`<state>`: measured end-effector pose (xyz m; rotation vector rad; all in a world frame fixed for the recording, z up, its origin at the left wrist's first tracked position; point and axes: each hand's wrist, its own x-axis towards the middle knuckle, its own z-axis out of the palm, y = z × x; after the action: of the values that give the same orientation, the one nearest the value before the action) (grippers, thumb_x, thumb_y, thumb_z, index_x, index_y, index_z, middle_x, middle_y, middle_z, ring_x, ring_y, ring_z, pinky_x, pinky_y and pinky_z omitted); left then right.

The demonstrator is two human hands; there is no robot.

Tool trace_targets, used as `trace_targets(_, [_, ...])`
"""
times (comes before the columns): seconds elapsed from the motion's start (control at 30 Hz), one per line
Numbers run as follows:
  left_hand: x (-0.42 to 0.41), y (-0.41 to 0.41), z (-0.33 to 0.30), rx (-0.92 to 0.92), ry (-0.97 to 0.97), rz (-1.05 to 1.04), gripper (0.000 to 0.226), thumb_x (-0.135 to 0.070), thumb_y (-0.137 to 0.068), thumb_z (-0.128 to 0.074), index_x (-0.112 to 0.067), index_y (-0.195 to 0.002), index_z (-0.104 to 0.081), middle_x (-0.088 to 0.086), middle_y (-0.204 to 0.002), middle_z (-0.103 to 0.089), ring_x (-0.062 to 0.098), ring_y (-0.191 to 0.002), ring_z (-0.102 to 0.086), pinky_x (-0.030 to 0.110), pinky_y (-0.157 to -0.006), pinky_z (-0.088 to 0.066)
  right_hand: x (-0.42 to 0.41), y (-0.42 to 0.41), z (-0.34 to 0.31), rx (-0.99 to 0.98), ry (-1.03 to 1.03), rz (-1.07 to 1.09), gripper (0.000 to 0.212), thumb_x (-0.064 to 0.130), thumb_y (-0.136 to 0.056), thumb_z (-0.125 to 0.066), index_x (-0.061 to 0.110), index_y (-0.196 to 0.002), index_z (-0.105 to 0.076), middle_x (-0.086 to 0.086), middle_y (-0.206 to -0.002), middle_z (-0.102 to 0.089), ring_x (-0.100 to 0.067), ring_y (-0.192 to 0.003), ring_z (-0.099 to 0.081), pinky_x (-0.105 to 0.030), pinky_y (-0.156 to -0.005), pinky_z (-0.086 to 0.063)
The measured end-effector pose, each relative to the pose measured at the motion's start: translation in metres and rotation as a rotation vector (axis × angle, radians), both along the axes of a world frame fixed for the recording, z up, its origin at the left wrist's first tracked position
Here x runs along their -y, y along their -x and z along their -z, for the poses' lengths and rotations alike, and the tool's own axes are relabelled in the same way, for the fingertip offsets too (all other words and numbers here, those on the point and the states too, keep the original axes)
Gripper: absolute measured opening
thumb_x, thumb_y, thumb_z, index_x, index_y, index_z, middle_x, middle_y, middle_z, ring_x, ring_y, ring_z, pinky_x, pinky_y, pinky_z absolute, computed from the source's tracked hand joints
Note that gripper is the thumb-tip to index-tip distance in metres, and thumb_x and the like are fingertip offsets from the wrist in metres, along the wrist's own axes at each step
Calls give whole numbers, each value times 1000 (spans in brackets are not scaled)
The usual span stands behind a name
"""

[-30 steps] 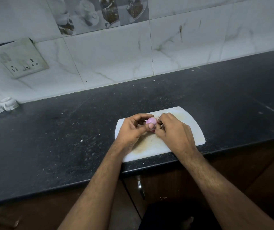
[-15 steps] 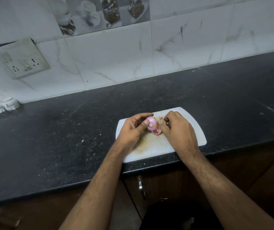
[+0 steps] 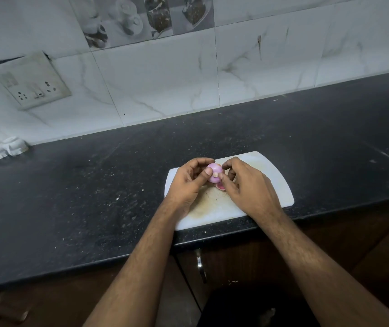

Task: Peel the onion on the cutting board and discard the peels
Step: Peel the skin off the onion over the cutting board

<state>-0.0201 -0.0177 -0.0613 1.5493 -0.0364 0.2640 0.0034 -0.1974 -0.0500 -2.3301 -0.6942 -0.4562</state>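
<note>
Pink-purple and glossy, the small onion [image 3: 214, 172] sits between both hands just above the far left part of the white cutting board [image 3: 271, 178]. The left hand [image 3: 190, 179] curls round it from the left, thumb lying across the near face of the bulb and the fingers arching over its far side. The right hand [image 3: 247, 185] comes in from the right with its fingers bent, the thumb tip and a fingertip meeting on the onion's near right side in a pinch; whether they hold a strip of skin or only press the bulb cannot be told at this size. Just below the onion, touching or nearly touching the right thumb, a reddish onion peel [image 3: 221, 186] lies curled on the board. The board surface near the hands carries a yellowish-brown stain.

The board rests on a black speckled countertop [image 3: 94, 197], close to its near edge, with pale crumbs scattered to its left. White marble-patterned wall tiles [image 3: 165, 79] rise behind the counter, and a row of printed picture tiles [image 3: 146, 17] runs along the top. A switch and socket plate [image 3: 33, 82] hangs tilted on the wall at far left. Beneath it, at the left edge where counter meets wall, stands a white ridged object [image 3: 0, 149], partly cut off. Brown cabinet fronts run below the counter, with a metal handle [image 3: 200, 265] showing between the forearms.
</note>
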Motion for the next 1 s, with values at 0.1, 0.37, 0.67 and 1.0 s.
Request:
trace_targets(0.1, [0,0,1,7,-25,7,27,-9,-101,-66,-2,-127,-67,21,-120,-74,31,-106,-73,48,-100,-59,0,2,-1,25,-1,-5,19,42,-100,-57,26,-112,-56,14,-89,-63,-9,-71,-60,-33,-62,-53])
trace_targets(0.37, [0,-1,2,-4,-50,14,25,-8,-102,-64,-3,-126,-68,19,-120,-75,26,-108,-72,37,-98,-59,-2,3,-1,33,11,18,14,35,-98,-62,23,-105,-59,12,-90,-65,-11,-70,-60,-36,-64,-55])
trace_targets(0.67, [-1,-2,2,-15,-38,-12,27,-8,-104,-60,-1,-130,-66,13,-120,-75,20,-109,-71,31,-97,-57,-3,-2,0,-49,-9,122,23,38,-101,-55,19,-110,-64,4,-96,-69,-19,-80,-64,-39,-72,-54])
trace_targets(1.0, [-2,-2,1,-26,-25,25,29,-5,-106,-56,-2,-134,-66,16,-124,-75,24,-113,-71,42,-106,-54,-2,0,-2,-22,-8,55,20,32,-102,-53,22,-118,-62,9,-99,-70,-17,-82,-66,-36,-71,-54])
